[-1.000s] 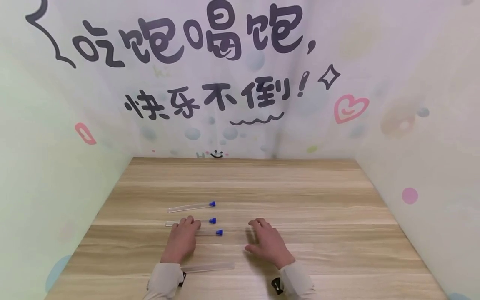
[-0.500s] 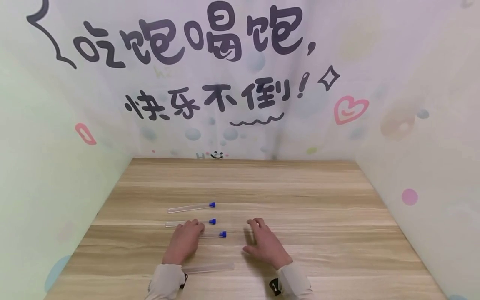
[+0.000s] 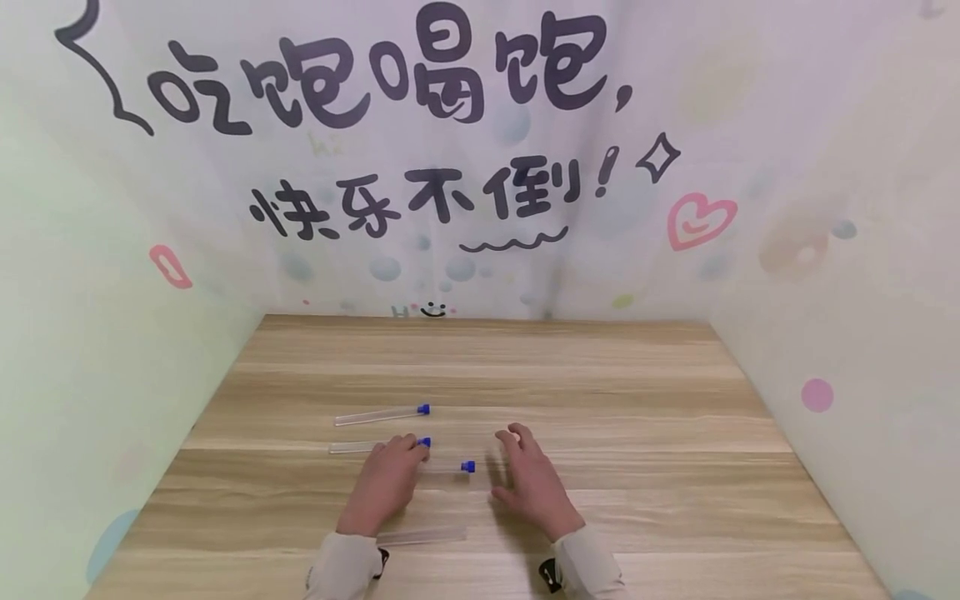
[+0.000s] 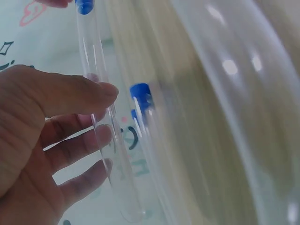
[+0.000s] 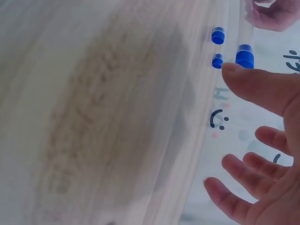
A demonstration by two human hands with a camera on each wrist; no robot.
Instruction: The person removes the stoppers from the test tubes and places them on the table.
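My left hand pinches a clear test tube between thumb and fingers, its blue cap pointing right. In the left wrist view the tube is tilted off the table. Across from it, my right hand has its fingers spread and loosely bent, holding nothing. In the right wrist view, the held tube's blue cap appears by my right thumb. A second capped test tube lies behind my left hand, partly covered by it. Farther back lies another capped test tube.
A clear tube lies near the front of the wood-grain table, partly hidden by the left wrist. Its near wall looms large in the left wrist view. A printed white backdrop stands around the table's back and sides.
My left hand has moved to the right with the held test tube, bringing its blue cap closer to my right hand. The right hand stays nearly in place.
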